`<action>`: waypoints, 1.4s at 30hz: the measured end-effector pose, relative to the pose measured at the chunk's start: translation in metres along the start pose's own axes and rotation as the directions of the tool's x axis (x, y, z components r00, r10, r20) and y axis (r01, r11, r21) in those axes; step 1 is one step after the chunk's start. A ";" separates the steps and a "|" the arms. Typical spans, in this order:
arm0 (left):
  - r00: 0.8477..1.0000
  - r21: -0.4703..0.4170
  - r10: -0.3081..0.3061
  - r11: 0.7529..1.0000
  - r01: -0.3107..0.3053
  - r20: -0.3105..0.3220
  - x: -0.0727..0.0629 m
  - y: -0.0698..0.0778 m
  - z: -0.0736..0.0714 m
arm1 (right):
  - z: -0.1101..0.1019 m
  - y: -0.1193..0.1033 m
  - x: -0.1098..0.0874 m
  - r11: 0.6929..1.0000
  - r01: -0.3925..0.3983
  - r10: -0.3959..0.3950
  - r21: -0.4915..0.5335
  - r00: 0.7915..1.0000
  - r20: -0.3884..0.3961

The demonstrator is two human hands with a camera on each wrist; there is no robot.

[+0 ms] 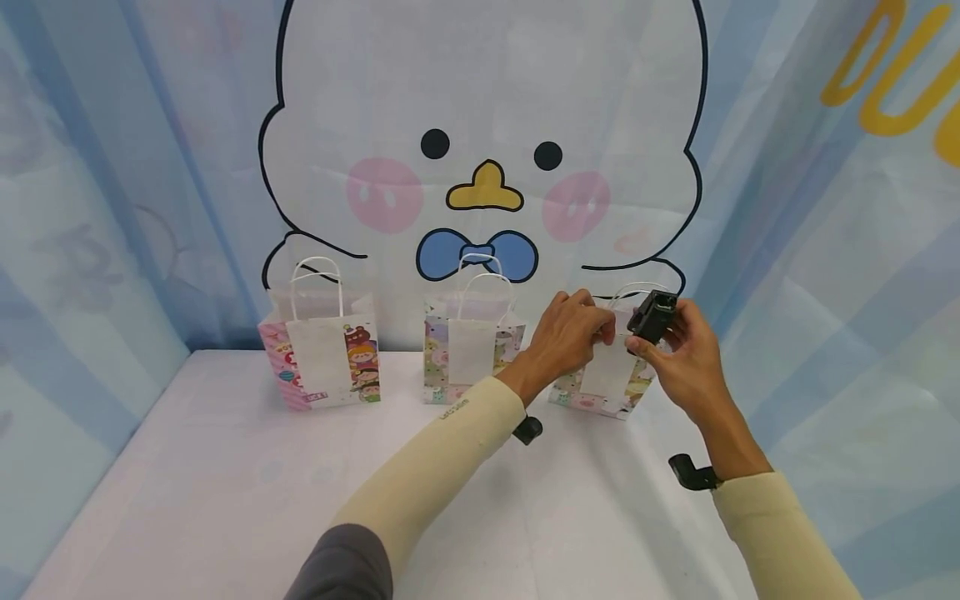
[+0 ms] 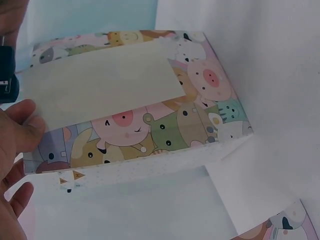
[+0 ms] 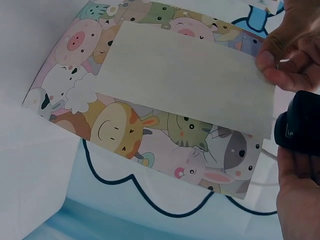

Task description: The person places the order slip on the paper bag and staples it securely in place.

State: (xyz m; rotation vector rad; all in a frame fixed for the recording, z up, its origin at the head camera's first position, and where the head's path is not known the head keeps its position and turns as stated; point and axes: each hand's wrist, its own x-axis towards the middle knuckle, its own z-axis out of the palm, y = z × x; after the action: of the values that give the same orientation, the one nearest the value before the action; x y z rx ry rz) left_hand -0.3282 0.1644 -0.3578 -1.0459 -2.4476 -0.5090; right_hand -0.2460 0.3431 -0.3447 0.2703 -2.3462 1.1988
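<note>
A paper bag printed with cartoon animals stands at the right of the table, tilted a little. A blank white paper lies against its front, reaching up to the bag's top edge. My left hand pinches the paper and bag at the top left corner. With thumb and fingers, my right hand holds a small black stapler by the top right of the same bag. The white twisted handle rises behind both hands. Whether the stapler's mouth is over the paper edge is hidden.
Another animal-print bag with a white paper on its front stands in the middle. A pink cartoon bag, also with white paper, is at the left. Behind them hangs a printed curtain; the table is covered in white.
</note>
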 end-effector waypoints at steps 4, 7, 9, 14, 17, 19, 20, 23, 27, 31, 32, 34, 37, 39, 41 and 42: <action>1.000 0.002 0.005 1.000 -0.005 -0.003 0.000 0.000 0.001 | 0.004 0.005 0.006 1.000 0.020 -0.020 -0.001 1.000 0.023; 1.000 0.015 0.006 1.000 -0.006 -0.007 0.000 -0.001 0.001 | 0.007 0.008 0.008 1.000 0.011 -0.009 -0.029 0.998 0.066; 1.000 0.024 0.005 1.000 -0.005 -0.012 0.000 -0.002 0.001 | 0.008 0.010 0.009 0.998 0.010 -0.004 -0.056 0.995 0.101; 1.000 0.034 0.008 0.999 -0.007 -0.021 0.000 -0.002 0.002 | 0.010 0.014 0.010 0.994 0.008 0.009 -0.112 0.988 0.153; 1.000 0.042 0.007 0.999 -0.006 -0.023 0.000 -0.002 0.003 | 0.011 0.015 0.010 0.989 0.013 0.009 -0.145 0.989 0.150; 1.000 0.055 0.002 0.998 -0.001 -0.020 0.000 -0.002 0.003 | 0.013 0.015 0.011 0.988 0.010 0.011 -0.156 0.991 0.132; 1.000 0.061 0.001 0.998 0.001 -0.019 0.000 -0.002 0.003 | 0.014 0.014 0.011 0.988 0.005 0.014 -0.151 0.992 0.122; 1.000 0.073 0.000 0.997 0.001 -0.011 0.000 -0.002 0.003 | 0.016 0.011 0.010 0.989 -0.030 0.041 -0.143 0.996 0.080; 1.000 0.069 -0.002 0.998 0.002 -0.014 0.001 -0.001 0.002 | 0.020 0.010 0.008 0.987 -0.068 0.069 -0.149 0.998 0.006; 1.000 0.053 -0.015 0.998 0.016 -0.022 0.002 -0.002 0.001 | 0.023 0.010 0.010 0.988 -0.059 0.054 -0.143 0.998 -0.037; 1.000 0.049 -0.018 0.999 0.019 -0.023 0.002 -0.002 0.000 | 0.023 0.011 0.010 0.990 -0.048 0.044 -0.132 0.999 -0.030; 1.000 0.039 -0.019 0.999 0.020 -0.024 0.003 -0.003 0.001 | 0.021 0.012 0.011 0.994 -0.033 0.033 -0.101 0.999 -0.004; 1.000 0.034 -0.017 0.999 0.018 -0.023 0.003 -0.003 0.001 | 0.016 0.013 0.010 0.999 -0.036 0.037 -0.011 0.998 0.050; 1.000 0.027 -0.014 1.000 0.015 -0.025 0.002 -0.003 0.002 | 0.011 0.012 0.007 0.996 -0.068 0.065 0.063 0.997 0.048; 1.000 0.016 -0.015 1.000 0.015 -0.026 0.002 -0.003 0.003 | 0.006 0.010 0.004 0.982 -0.098 0.098 0.161 0.995 0.012; 0.999 0.010 -0.016 1.000 0.016 -0.028 0.002 -0.003 0.003 | 0.003 0.009 0.003 0.973 -0.107 0.112 0.202 0.994 -0.016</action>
State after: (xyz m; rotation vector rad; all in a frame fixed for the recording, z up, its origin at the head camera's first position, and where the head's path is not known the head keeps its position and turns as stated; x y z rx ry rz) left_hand -0.3323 0.1654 -0.3602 -1.0094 -2.4332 -0.5125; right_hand -0.2527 0.3461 -0.3509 0.1924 -2.2429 1.4870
